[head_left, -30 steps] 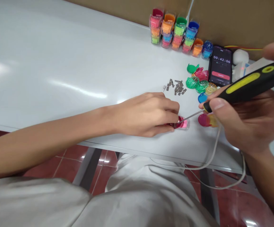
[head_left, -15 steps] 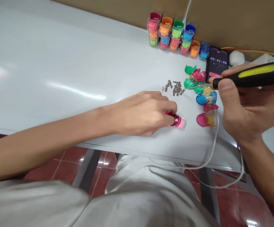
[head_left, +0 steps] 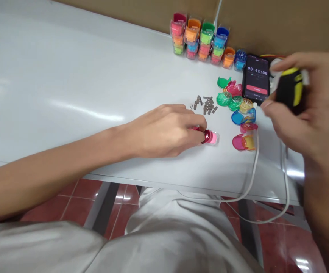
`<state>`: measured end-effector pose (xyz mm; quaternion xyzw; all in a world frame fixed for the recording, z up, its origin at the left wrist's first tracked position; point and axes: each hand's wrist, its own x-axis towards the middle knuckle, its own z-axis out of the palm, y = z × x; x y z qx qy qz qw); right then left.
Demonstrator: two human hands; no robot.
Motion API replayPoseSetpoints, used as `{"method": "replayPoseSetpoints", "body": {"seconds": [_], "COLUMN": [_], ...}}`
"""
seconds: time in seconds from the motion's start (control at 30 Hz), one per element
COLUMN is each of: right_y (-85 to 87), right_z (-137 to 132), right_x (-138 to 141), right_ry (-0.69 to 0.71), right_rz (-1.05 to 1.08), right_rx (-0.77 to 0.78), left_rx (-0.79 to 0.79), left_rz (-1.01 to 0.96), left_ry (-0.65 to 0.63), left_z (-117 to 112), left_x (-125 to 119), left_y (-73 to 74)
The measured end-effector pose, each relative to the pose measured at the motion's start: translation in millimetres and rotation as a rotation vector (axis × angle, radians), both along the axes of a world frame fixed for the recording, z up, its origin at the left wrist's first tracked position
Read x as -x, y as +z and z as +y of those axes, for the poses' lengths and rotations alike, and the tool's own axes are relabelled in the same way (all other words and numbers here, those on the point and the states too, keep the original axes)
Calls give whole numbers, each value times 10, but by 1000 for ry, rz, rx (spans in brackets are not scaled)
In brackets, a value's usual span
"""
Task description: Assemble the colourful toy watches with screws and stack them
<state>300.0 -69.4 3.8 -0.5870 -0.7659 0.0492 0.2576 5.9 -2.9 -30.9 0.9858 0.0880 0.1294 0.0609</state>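
Note:
My left hand [head_left: 167, 131] rests on the white table [head_left: 67, 94] with its fingers pinched on a small pink and red plastic piece [head_left: 209, 137] near the front edge. My right hand [head_left: 306, 102] is lifted at the right, closed round a black and yellow screwdriver [head_left: 289, 89] that points toward me, its tip hidden. A small heap of grey metal bits [head_left: 206, 104] lies just beyond my left fingers. Loose coloured translucent caps [head_left: 239, 110] are scattered between the two hands.
Stacks of assembled coloured pieces [head_left: 204, 40] stand by the brown back wall. A phone [head_left: 256, 77] showing a timer lies at the back right. A white cable [head_left: 255, 167] hangs over the table's front edge. Red floor tiles show below.
My right hand has pulled the screwdriver away from the pink piece, lifted it to the right and swung it round. My left hand has stayed on the piece.

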Motion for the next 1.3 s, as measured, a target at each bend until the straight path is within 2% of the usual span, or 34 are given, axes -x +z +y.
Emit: {"method": "replayPoseSetpoints", "body": {"seconds": [0.07, 0.2, 0.27, 0.37, 0.47, 0.53, 0.67, 0.73, 0.8, 0.9, 1.0, 1.07, 1.13, 1.23, 1.3], "right_y": [37, 25, -12, -60, -74, -76, -116, -145, -165, -176, -184, -198, -220, -259, -280], "right_z": [-20, -49, -44, -39, -66, -97, -145, -158, -171, -191, -206, -213, -216, -216, -215], "right_x": [24, 35, 32, 70, 200, 319, 517, 571, 603, 633, 647, 650, 650, 643, 635], "right_ry": [40, 221, 278, 274, 194, 136, 31, 5, -4, -10, -2, -9, -38, -57, -57], "right_rz": [-48, -145, -161, -147, 94, 314, 618, 736, 836, 905, 864, 808, 738, 652, 600], "right_rx": [62, 319, 353, 291, 186, 186, 136, 203, 347, 489, 560, 528, 405, 244, 196], "left_rx": [17, 56, 89, 129, 141, 171, 191, 125, 95, 142, 81, 33, 18, 48, 89], "left_rz": [-27, -27, -22, -59, -139, -182, -213, -250, -272, -261, -266, -304, -370, -335, -258], "left_ry": [0, 8, 17, 22, 45, 71, 96, 88, 117, 189, 112, 36, -10, 37, 96], "left_z": [5, 14, 17, 13, -4, -26, -103, -161, -220, -263, -218, -155, -92, -22, 7], "left_x": [0, 1, -2, -12, -26, -35, -63, -82, -99, -102, -76, -57, -45, -30, -17], "left_y": [-16, -26, -23, -16, -6, 3, 19, 33, 57, 90, 74, 40, 5, -28, -43]}}
